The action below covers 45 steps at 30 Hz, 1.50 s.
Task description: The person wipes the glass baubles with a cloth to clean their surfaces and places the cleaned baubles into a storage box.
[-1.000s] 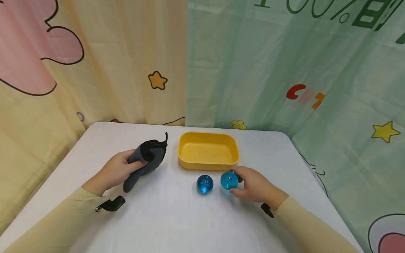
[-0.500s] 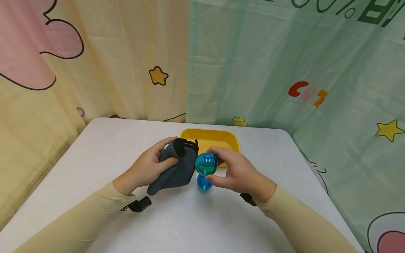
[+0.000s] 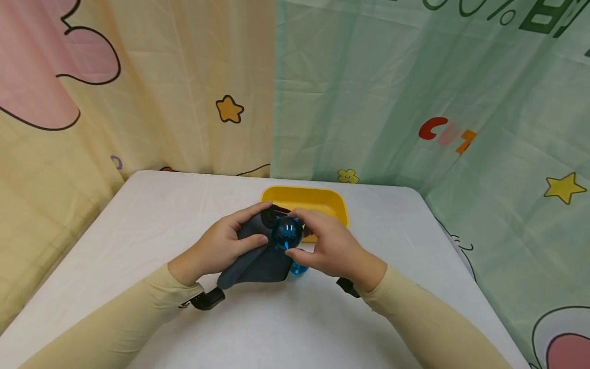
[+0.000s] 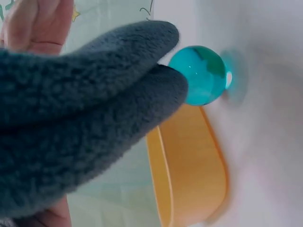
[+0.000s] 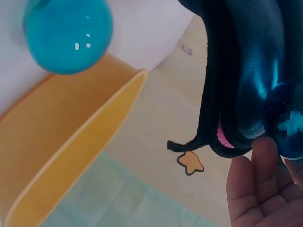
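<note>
Cartoon-printed curtains (image 3: 341, 102) back a white table (image 3: 258, 328) as a person's right hand (image 3: 334, 251) pinches a blue ball (image 3: 287, 233) between thumb and fingers, right at a gray pouch (image 3: 258, 269) gripped in the left hand (image 3: 216, 246). Another ball (image 3: 298, 269) rests below the right thumb; a yellow tray (image 3: 322, 200) lies beyond the fingers.

On the table (image 3: 295, 323), one ball (image 3: 299, 269) sits before the tray (image 3: 324, 199), with the pouch (image 3: 260, 266) to its left.

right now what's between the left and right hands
In the head view: the grey pouch, gripped by the left hand, and a blue ball, held by the right hand; another ball peeks out below.
</note>
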{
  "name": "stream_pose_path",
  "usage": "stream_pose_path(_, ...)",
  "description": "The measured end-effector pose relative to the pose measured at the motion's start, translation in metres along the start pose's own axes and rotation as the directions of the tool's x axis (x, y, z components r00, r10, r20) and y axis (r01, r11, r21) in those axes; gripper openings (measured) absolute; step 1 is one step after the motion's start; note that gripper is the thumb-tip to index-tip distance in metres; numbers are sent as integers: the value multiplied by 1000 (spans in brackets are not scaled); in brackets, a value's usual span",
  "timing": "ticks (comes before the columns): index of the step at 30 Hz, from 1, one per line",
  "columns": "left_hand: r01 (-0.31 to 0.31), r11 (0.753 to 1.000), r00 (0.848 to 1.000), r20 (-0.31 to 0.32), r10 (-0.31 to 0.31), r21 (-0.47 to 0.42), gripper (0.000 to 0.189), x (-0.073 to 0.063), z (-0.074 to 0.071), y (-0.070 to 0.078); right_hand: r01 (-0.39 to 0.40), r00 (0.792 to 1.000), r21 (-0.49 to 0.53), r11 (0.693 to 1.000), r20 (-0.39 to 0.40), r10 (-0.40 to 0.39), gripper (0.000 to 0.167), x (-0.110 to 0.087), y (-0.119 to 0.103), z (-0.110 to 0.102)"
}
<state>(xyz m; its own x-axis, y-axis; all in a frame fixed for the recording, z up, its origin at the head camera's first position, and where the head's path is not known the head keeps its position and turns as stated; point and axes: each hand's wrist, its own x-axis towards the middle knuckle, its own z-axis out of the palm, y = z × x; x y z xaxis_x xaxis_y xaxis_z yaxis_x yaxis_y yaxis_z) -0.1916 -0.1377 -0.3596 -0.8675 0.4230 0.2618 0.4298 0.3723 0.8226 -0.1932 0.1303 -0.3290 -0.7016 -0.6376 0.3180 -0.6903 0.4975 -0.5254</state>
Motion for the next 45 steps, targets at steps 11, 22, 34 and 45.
stream_pose_path(11, -44, 999, 999, 26, 44, 7, 60, 0, 9, 4, -32, 999, 32, 999, 14, 31, 67, -3, 6, 10)
stream_pose_path(22, -19, 1000, 1000, 5, 19, -20, 60, -1, 13, -1, -93, 994, 150, 984, -41, 100, 55, -5, 8, 23)
stream_pose_path(34, -35, 999, 999, 20, 35, 6, 66, -3, 9, 4, -96, 995, 65, 993, 35, 93, 69, -5, 7, 17)
stream_pose_path(45, -62, 998, 990, 121, 66, -32, 75, -8, 9, 6, -149, 986, 189, 971, -48, 161, 65, -8, 7, 29)
